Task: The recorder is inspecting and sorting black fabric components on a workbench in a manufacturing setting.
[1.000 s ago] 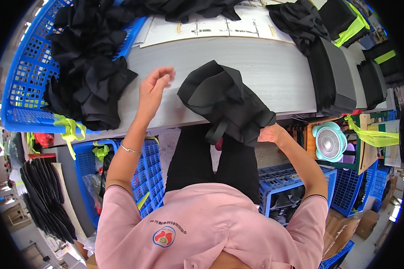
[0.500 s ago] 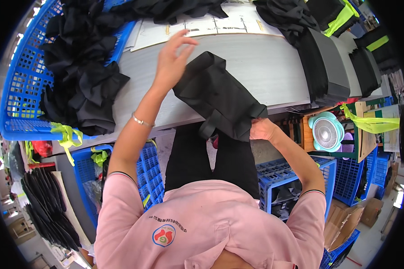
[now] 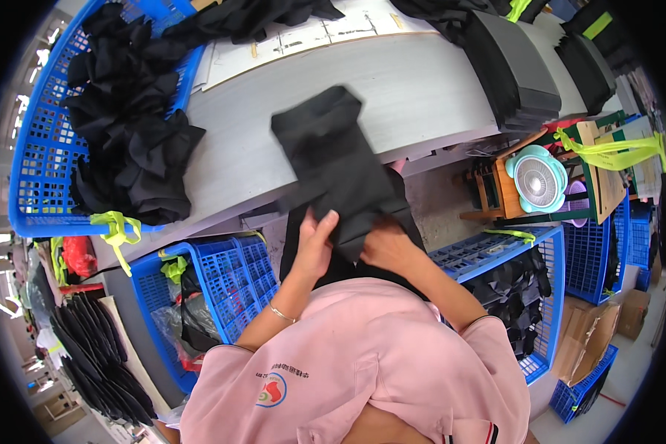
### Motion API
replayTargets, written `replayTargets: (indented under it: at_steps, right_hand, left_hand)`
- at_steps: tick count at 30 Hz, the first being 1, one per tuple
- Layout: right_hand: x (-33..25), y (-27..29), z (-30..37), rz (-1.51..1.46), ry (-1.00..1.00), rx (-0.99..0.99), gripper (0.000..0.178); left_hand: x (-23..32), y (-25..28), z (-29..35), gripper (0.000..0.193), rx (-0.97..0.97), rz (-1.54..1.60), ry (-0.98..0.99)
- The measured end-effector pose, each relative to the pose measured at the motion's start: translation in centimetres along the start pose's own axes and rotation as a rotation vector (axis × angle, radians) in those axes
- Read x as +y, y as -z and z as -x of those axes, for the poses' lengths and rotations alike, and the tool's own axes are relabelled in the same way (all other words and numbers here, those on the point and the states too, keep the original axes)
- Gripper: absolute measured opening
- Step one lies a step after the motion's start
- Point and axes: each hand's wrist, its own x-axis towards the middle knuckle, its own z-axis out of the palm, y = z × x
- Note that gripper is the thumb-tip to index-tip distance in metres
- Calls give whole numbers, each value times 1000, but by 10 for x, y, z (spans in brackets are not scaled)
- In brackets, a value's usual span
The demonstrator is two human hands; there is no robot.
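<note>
A black fabric piece, long and folded with a boxy far end, hangs over the table's near edge and down above my lap. It is slightly blurred. My left hand grips its near left side, thumb on top and the other fingers mostly behind the cloth. At the near right side my right hand is closed on the same fabric, its fingertips partly hidden in the folds. The far end of the fabric lies over the grey tabletop.
At the left, a blue basket overflows with crumpled black fabric. Stacked black pieces stand at the table's far right. Blue crates flank my legs. A teal fan sits on a wooden stool at the right.
My left hand has come down from above the table to the fabric's near left side and taken hold. My right hand has moved left and nearer my body, turning the fabric more lengthwise.
</note>
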Motion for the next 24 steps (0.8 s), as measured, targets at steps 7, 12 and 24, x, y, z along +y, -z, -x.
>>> replayTargets:
  at_steps: [7, 12, 24]
  right_hand:
    - [-61, 59, 34, -324, -2, 643, 13]
    - [-30, 86, 45, -690, -620, 755, 16]
    - [-32, 75, 74, -1218, -699, 720, 13]
  left_hand:
    - [32, 6, -9, 40, 108, -80, 148]
    - [16, 14, 21, 51, -175, -275, 170]
    - [18, -8, 28, 60, -356, -81, 376]
